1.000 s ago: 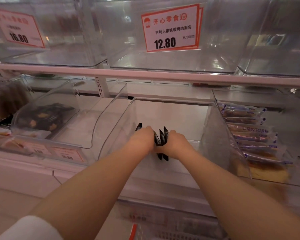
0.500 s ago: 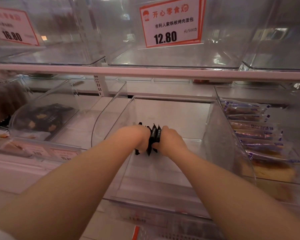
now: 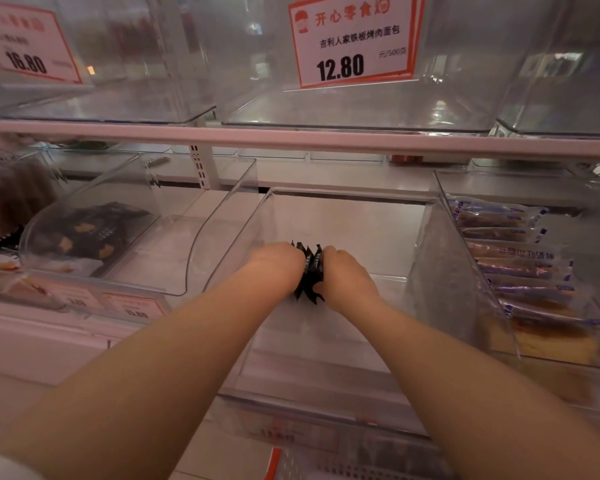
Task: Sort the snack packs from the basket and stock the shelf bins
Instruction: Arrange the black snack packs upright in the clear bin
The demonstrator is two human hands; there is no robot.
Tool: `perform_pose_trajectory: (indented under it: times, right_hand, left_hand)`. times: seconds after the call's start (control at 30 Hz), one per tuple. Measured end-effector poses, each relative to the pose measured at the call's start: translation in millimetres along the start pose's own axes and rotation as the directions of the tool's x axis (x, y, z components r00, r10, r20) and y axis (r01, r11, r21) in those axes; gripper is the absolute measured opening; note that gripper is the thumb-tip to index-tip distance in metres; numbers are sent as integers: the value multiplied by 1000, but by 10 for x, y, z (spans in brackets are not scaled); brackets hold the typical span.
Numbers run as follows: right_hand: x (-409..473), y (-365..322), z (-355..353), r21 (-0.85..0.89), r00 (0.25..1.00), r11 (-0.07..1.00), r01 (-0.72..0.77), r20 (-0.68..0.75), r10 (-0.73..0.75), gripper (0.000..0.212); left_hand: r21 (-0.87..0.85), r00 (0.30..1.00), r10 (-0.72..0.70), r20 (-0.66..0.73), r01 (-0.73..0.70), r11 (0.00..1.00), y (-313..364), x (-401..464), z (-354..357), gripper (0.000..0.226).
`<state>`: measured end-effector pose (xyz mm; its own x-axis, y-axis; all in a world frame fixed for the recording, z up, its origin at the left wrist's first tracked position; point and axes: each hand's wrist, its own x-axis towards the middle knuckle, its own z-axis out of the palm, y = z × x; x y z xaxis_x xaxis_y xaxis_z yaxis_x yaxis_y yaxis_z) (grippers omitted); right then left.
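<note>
The shelf rail [image 3: 291,140] runs across at 12 o'clock, with clear upper bins above it and a price card [image 3: 352,39] reading 12.80. Below it, your arms reach into the middle clear bin [image 3: 426,237] at the centre of the view. At 3 o'clock a neighbouring bin holds blue-edged packs [image 3: 513,251] stacked flat; at 9 o'clock another bin holds a dark bag [image 3: 90,230] printed with yellow pieces.

Your left hand [image 3: 274,265] and right hand [image 3: 347,271] press in from either side on a small bunch of black snack packs [image 3: 310,271] — thin, glossy sachets standing on edge, their zigzag-cut ends fanning out above and below your grip. Both hands grasp the bunch, fingers curled around it and mostly hidden behind the knuckles — it sits low inside the middle bin, toward its back half.
</note>
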<state>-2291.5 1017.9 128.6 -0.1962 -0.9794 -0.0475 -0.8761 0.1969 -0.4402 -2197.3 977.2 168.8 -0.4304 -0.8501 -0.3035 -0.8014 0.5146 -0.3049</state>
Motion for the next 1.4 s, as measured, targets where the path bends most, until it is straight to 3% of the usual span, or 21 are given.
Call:
perform_pose_trajectory:
  times: [0.17, 0.3, 0.43, 0.5, 0.6, 0.73, 0.83, 0.93, 1.07, 1.27, 1.4]
  right_hand:
    - [-69, 84, -93, -52, 975, 997, 49, 218, -37, 51]
    - [-271, 13, -351, -106, 969, 989, 106, 232, -79, 46]
    - [-739, -80, -781, -130, 962, 960, 248, 154, -227, 32]
    - [-1097, -24, -1008, -58, 954, 954, 294, 82, -289, 25]
    - [-1759, 190, -1225, 90, 927, 924, 372, 13, -374, 10]
    - [-2499, 583, -1103, 247, 922, 898, 363, 43, -385, 12]
    - [-2729, 966, -753, 298, 956, 928, 225, 116, -270, 16]
    - [-2797, 1410, -301, 198, 969, 977, 79, 214, -121, 5]
    - [-2899, 2006, 288, 63, 937, 993, -97, 343, 70, 15]
    - [-3165, 2727, 923, -133, 819, 954, -267, 490, 297, 23]
    - [-3307, 3073, 1272, -198, 773, 941, -275, 536, 339, 17]
  left_hand:
    - [62, 1000, 15, -15, -15, 998, 11, -123, -2, 33]
    - [21, 994, 70, -89, -68, 997, -28, -373, -71, 30]
    - [-3, 952, 194, -238, -201, 980, -120, -836, -238, 29]
    - [11, 903, 268, -335, -280, 960, -96, -1125, -309, 29]
    - [35, 774, 365, -517, -407, 913, 54, -1571, -332, 25]
    - [73, 624, 509, -593, -588, 805, 472, -2007, -147, 26]
    - [55, 636, 580, -508, -649, 759, 926, -2082, 204, 25]
    - [5, 728, 631, -270, -654, 756, 1397, -2006, 657, 26]
    - [-42, 775, 631, -38, -632, 774, 1901, -1888, 1276, 27]
    - [-201, 727, 648, 226, -616, 762, 2450, -1803, 2090, 26]
    - [-302, 705, 623, 339, -545, 782, 2741, -1756, 2489, 26]
